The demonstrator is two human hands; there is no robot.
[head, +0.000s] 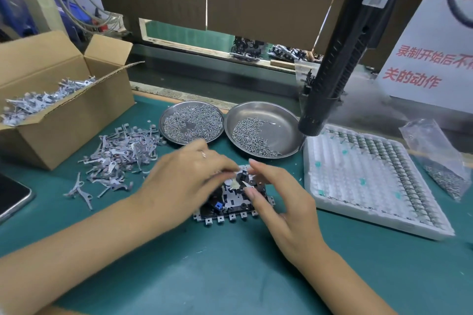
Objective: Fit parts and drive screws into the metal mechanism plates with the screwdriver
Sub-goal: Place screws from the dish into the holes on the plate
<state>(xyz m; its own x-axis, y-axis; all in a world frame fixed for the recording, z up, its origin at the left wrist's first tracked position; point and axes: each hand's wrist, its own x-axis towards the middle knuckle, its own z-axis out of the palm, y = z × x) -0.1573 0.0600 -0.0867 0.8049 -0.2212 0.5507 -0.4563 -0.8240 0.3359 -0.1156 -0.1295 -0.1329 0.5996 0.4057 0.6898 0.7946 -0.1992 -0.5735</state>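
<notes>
A metal mechanism plate with black parts and a blue piece lies on the green mat at the centre. My left hand hovers over its far left side, blurred, fingertips pinched together at the plate's top; what they pinch is too small to tell. My right hand rests on the plate's right side, fingers curled toward a small pale part on it. A black electric screwdriver hangs above the table at the right, untouched.
Two steel dishes of screws stand behind the plate. Loose metal levers lie at the left beside a cardboard box holding more. A white parts tray, a plastic bag and a phone flank the area.
</notes>
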